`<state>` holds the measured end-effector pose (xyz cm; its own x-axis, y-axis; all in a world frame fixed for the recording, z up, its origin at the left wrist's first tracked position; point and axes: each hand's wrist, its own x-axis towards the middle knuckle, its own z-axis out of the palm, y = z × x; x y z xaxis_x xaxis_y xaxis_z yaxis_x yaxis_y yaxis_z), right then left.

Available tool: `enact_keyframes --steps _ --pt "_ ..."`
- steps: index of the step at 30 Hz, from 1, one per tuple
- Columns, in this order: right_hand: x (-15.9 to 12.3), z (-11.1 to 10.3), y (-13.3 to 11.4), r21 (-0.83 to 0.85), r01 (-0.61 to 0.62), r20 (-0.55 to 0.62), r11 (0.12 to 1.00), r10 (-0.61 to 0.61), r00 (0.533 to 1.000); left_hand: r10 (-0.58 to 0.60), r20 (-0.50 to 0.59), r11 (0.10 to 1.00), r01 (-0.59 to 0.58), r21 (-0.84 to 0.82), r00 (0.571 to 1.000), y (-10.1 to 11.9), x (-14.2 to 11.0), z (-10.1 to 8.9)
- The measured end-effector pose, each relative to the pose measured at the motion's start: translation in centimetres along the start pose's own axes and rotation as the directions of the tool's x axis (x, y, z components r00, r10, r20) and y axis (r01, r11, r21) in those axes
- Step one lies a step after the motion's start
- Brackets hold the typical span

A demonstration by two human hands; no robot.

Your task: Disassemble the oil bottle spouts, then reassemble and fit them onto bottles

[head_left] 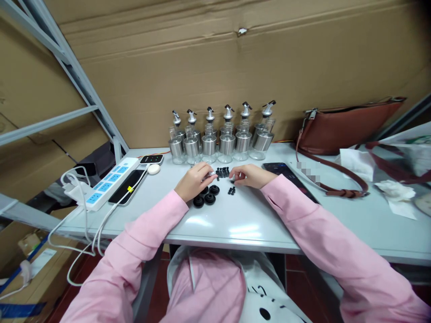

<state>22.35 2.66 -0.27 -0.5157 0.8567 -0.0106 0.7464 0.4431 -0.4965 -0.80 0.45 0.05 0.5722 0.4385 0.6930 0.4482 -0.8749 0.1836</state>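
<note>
My left hand (194,180) is over the table, thumb and fingers pinched round a small pale, shiny piece (213,173) whose kind is too small to tell. Opposite it, my right hand (249,175) has thumb and forefinger drawn together low over the table; what lies between them, if anything, I cannot make out. Between the hands lie rows of small black parts (222,172). A few more small black pieces (231,191) sit just below my right fingertips. Round black ribbed caps (209,198) are grouped beneath my left hand, which partly hides them.
Glass bottles with steel bands (227,144) stand along the back; the rear row carries pourer spouts (228,111). A power strip (107,185), cables and a phone (126,188) lie left. Right are a dark phone (291,179), a brown bag (346,128) and crumpled tissue (395,190).
</note>
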Motion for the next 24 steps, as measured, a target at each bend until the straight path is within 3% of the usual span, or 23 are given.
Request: enact_keyframes --steps 5,9,14,17,24 --pt "0.4 0.5 0.3 -0.022 0.047 -0.008 0.999 -0.047 0.999 0.000 0.002 1.000 0.000 -0.008 1.000 0.0 0.0 0.0" --pt "0.4 0.2 0.4 -0.023 0.057 -0.091 0.998 -0.059 0.994 -0.004 -0.001 1.000 0.004 -0.010 1.000 0.1 0.0 -0.1" --pt "0.2 -0.2 0.1 0.192 0.082 -0.208 0.978 -0.042 0.977 -0.009 0.002 1.000 0.009 -0.019 1.000 0.1 0.1 -0.1" --pt "0.2 -0.2 -0.1 0.264 0.059 -0.162 0.963 -0.017 0.987 -0.012 0.004 1.000 0.012 -0.016 1.000 0.1 0.0 -0.1" --pt "0.2 0.4 -0.7 0.166 -0.024 0.014 0.986 0.022 1.000 -0.012 0.010 1.000 0.012 -0.014 1.000 0.1 0.0 -0.1"
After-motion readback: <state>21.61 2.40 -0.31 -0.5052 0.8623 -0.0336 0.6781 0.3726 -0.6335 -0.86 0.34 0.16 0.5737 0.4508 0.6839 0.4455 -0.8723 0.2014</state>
